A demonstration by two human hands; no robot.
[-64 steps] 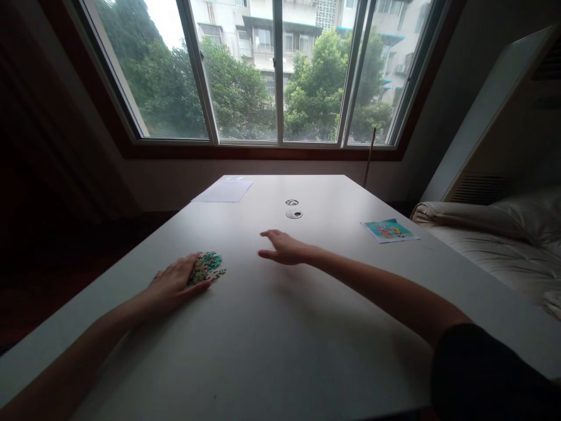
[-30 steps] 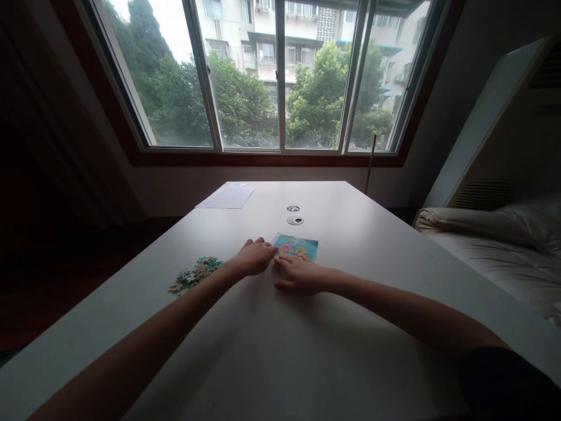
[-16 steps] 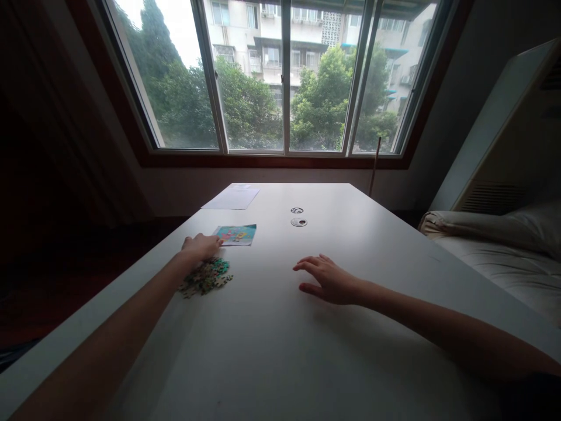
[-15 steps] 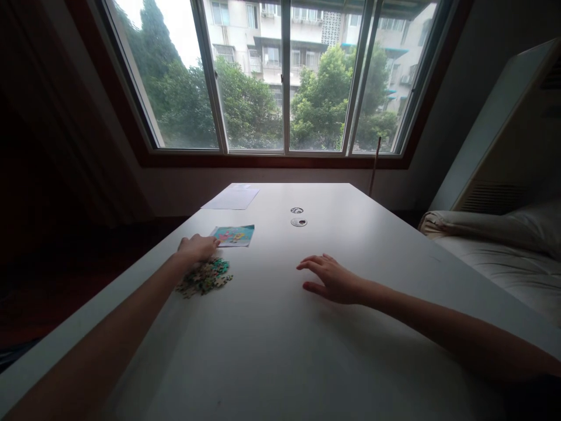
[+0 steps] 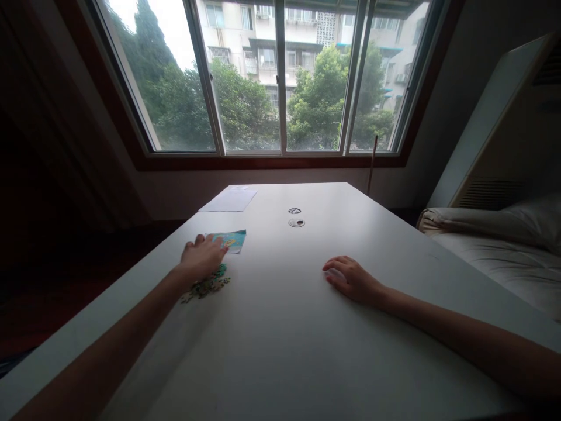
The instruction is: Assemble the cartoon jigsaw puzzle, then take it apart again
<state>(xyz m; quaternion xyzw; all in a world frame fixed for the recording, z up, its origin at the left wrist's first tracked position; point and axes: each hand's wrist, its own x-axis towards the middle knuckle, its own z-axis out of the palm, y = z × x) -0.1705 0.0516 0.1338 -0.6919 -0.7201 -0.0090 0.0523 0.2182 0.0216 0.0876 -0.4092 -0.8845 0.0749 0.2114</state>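
Observation:
My left hand point(image 5: 205, 256) reaches over the near left part of a small picture card point(image 5: 236, 240), its fingers spread and seeming to press on the card's surface. The card is turquoise with pink and yellow figures, and the hand hides its left part. Just below that hand lies a heap of jigsaw puzzle pieces point(image 5: 208, 286) in green and tan, partly covered by the palm and wrist. My right hand point(image 5: 350, 278) rests on the white table point(image 5: 272, 339) to the right, fingers loosely bent, with a gap between thumb and fingers and nothing in it.
White paper point(image 5: 230, 199) lies at the table's far left corner. Two round inserts, one behind the other, sit in the tabletop, the nearer being a disc point(image 5: 297, 223). A padded pale seat point(image 5: 482, 245) stands right of the table. Beyond it is a window point(image 5: 280, 76).
My left hand has shifted from the card's left edge onto the card, which has moved slightly nearer and left and tilted. My right hand has moved right and settled lower on the table.

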